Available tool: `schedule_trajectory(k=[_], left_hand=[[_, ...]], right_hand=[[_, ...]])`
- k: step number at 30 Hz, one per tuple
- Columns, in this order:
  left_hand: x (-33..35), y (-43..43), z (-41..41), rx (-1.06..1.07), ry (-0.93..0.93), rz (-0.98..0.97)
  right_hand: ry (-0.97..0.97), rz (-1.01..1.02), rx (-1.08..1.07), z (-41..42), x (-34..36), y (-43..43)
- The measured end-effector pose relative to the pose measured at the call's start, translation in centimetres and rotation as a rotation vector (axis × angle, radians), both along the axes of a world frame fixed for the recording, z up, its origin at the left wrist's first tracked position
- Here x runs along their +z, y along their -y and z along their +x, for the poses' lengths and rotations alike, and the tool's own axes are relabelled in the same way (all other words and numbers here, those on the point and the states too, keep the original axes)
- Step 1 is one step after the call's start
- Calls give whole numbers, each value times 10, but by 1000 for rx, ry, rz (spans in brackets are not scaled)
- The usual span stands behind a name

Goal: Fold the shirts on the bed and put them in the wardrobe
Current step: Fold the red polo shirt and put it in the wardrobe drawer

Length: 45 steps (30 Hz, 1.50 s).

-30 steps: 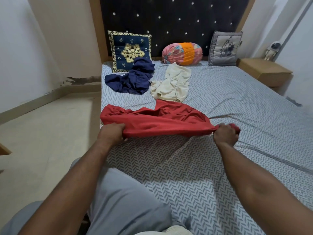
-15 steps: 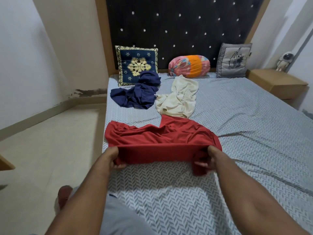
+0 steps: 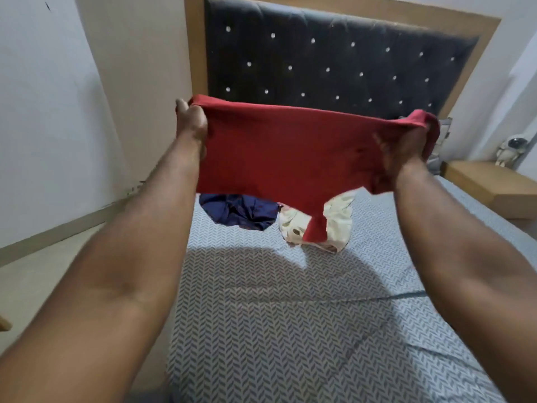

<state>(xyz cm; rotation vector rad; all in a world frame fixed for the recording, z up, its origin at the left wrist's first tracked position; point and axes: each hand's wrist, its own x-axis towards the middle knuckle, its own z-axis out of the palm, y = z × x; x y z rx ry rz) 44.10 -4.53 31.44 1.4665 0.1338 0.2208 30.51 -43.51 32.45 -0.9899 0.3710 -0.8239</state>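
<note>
Head view: herringbone-sheeted bed (image 3: 261,330), studded dark headboard (image 3: 319,53).

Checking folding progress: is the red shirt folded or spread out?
Spread: the red shirt hangs between left hand and right hand, above the bed.

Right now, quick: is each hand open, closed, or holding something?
Left hand: closed, gripping one top corner of the red cloth shirt.
Right hand: closed, gripping the shirt's other top corner.

No readable text, labels, brands, numbers or signs anywhere.
</note>
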Motion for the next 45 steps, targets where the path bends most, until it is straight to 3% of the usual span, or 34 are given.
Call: schedule_trajectory(k=[3, 7, 11, 15, 18, 21, 25, 28, 32, 39, 45], left_hand=[[-12, -7, -24, 0, -3, 138], [-76, -12, -69, -21, -81, 344], [-153, -10, -107, -109, -130, 539], [-238, -26, -151, -431, -369, 1195], [-274, -40, -195, -440, -209, 1479], [-294, -44, -234, -498, 15, 1561], [-305, -56, -257, -648, 98, 1497], [-301, -58, -274, -626, 209, 1534], [-293, -63, -290, -666, 195, 1626], [-294, -60, -338, -893, -51, 1839], [-308, -67, -384, -818, -110, 1989]], right_hand=[[-66, -27, 5, -9, -2, -4], [-253, -283, 2, 4, -75, 62], [-644, -551, -146, -43, -131, 41], [-1201, -721, -148, -101, -211, 35], [-1478, -775, -98, -143, -254, 30], [-1506, -904, -72, -177, -282, 25], [-1477, -1023, -80, -206, -288, 26], [-1495, -1296, -110, -226, -290, 24], [-1494, -1626, -217, -251, -291, 27], [-1594, -1773, -159, -308, -296, 27], [-1711, -1776, -149, -367, -320, 20]])
